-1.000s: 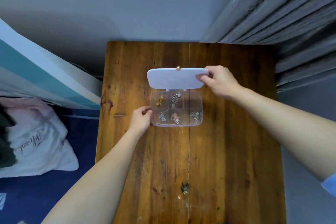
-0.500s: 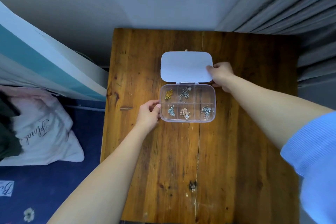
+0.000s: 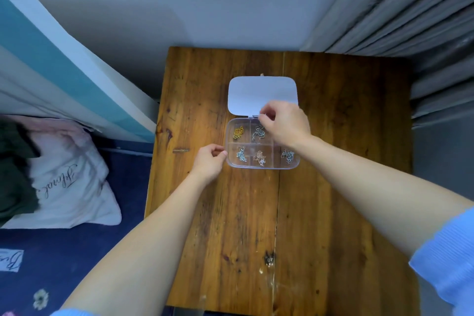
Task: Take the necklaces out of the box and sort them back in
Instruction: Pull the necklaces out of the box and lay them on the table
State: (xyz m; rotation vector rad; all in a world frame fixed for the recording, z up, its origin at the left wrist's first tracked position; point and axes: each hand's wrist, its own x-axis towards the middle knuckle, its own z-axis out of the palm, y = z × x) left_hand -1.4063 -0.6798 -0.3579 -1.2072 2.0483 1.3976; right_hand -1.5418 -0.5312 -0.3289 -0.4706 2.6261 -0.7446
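Observation:
A clear compartment box (image 3: 264, 167) lies open on the wooden table (image 3: 220, 213), its white lid (image 3: 256, 92) folded flat behind it. It holds a gold necklace (image 3: 238, 132), a silver necklace (image 3: 257, 134), a pale blue one (image 3: 241, 155), a rose one (image 3: 260, 158) and another silver one (image 3: 288, 156), each in its own compartment. My left hand (image 3: 209, 161) grips the box's left edge. My right hand (image 3: 284, 123) hovers over the back compartments, thumb and forefinger pinched at the silver necklace's upper end. Whether they hold it is unclear, and the back right compartment is hidden.
A small dark object (image 3: 269, 259) lies on the table near its front edge. Grey curtains (image 3: 423, 20) hang at the right. A white pillow (image 3: 69, 182) lies on blue bedding to the left, below the table's left edge.
My right hand let go of the lid, which now lies flat, and moved down over the box to the silver necklace. My left hand stays on the box's left edge.

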